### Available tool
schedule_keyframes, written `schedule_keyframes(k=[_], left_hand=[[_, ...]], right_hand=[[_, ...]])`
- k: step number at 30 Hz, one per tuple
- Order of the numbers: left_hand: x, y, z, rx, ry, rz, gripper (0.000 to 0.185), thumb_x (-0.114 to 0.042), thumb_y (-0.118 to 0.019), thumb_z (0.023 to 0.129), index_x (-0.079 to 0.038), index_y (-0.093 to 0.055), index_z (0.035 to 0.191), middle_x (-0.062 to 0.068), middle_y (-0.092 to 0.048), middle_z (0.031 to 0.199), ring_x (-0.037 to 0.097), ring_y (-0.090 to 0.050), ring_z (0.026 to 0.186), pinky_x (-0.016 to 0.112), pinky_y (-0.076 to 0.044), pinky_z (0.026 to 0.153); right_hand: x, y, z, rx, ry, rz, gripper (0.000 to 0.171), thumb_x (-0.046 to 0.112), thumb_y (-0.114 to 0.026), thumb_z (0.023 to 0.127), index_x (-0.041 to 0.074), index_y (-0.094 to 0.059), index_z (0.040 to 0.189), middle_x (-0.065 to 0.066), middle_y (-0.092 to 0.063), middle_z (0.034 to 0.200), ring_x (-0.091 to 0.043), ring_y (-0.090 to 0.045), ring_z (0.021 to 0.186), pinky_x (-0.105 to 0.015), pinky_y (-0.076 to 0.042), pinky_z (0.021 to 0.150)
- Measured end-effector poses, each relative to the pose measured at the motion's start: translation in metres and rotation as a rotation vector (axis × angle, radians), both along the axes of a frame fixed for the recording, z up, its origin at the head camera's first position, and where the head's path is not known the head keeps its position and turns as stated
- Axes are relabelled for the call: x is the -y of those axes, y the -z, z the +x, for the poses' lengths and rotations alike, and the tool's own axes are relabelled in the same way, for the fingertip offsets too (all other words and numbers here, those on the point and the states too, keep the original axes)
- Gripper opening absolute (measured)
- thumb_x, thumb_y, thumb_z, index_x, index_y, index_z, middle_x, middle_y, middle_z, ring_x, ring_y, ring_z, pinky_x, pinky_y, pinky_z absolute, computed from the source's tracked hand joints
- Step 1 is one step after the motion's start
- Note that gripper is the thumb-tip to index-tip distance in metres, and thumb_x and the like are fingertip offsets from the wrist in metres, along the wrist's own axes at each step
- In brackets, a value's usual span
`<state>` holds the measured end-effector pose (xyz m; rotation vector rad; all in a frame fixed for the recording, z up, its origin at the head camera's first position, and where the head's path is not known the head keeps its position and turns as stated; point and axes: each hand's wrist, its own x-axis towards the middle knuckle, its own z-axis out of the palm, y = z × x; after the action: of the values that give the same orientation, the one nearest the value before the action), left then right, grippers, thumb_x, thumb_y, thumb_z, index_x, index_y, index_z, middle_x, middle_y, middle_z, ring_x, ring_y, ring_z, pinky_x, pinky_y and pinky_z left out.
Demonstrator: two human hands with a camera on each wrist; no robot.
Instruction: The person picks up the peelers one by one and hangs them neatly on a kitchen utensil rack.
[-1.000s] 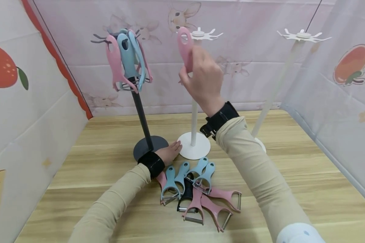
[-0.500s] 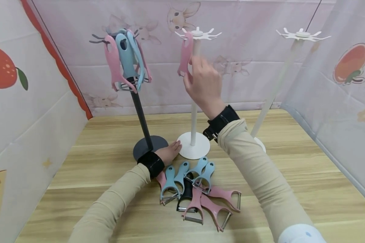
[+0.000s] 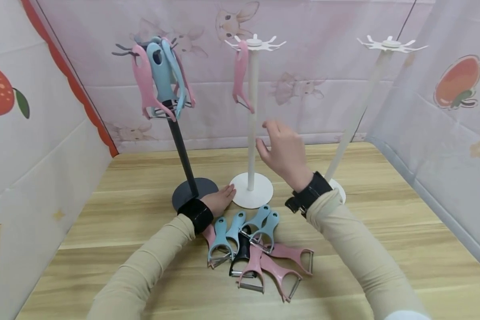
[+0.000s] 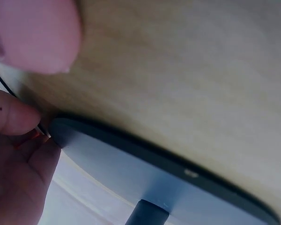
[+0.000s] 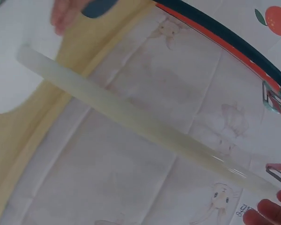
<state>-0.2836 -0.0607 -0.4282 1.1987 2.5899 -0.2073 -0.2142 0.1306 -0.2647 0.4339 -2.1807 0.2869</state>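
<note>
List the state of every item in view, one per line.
Pink peeler: hanging alone on the middle white stand.
Right hand: open, holding nothing, beside that stand's pole.
Left hand: flat on the table, between the two stand bases.
Black stand: carries several pink and blue peelers.
Right white stand: hooks bare.
Peeler pile: lying loose on the table.
</note>
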Motion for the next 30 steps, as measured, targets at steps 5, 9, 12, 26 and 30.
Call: schedule_keyframes(k=[5,9,12,26,30], left_hand=[[0.001,0.001,0.001,-0.018,0.002,0.014,0.049,0.003,-0.033,0.096,0.002,-0.022,0.143,0.019,-0.014,0.149,0.028,-0.015,0.136,0.035,-0.024,0.106],[0.001,0.005,-0.001,-0.033,0.001,0.023,0.049,0.003,-0.033,0.095,0.002,-0.023,0.143,0.019,-0.015,0.148,0.028,-0.016,0.136,0.035,-0.025,0.106],[0.0,0.005,-0.001,-0.039,-0.003,0.014,0.048,0.003,-0.032,0.096,0.002,-0.022,0.143,0.019,-0.015,0.149,0.028,-0.016,0.136,0.035,-0.024,0.106],[0.0,0.003,0.001,-0.022,-0.003,0.039,0.047,0.003,-0.031,0.096,0.003,-0.023,0.142,0.02,-0.016,0.148,0.029,-0.016,0.136,0.036,-0.024,0.106],[0.0,0.003,0.001,-0.025,-0.003,0.023,0.048,0.002,-0.033,0.095,0.003,-0.023,0.142,0.02,-0.016,0.148,0.029,-0.016,0.136,0.036,-0.024,0.106]], right_hand=[[-0.012,0.026,0.017,0.123,0.029,0.011,0.024,0.017,-0.063,0.081,-0.002,-0.061,0.096,-0.015,-0.063,0.083,-0.027,-0.056,0.056,-0.036,-0.043,0.043],[-0.022,0.045,0.03,0.262,0.066,0.036,0.028,0.021,-0.062,0.083,-0.002,-0.063,0.1,-0.015,-0.064,0.079,-0.024,-0.053,0.051,-0.032,-0.04,0.039],[-0.03,0.06,0.039,0.354,0.075,0.065,0.031,0.023,-0.063,0.082,-0.002,-0.063,0.102,-0.016,-0.064,0.08,-0.025,-0.054,0.052,-0.033,-0.041,0.038],[-0.046,0.127,0.081,0.863,-0.048,0.291,0.027,0.033,-0.068,0.079,0.009,-0.062,0.09,0.001,-0.055,0.066,-0.014,-0.049,0.055,-0.028,-0.041,0.047],[-0.048,0.134,0.093,0.955,-0.14,0.322,0.028,0.037,-0.07,0.076,0.012,-0.062,0.085,0.008,-0.044,0.063,-0.009,-0.041,0.055,-0.024,-0.034,0.046]])
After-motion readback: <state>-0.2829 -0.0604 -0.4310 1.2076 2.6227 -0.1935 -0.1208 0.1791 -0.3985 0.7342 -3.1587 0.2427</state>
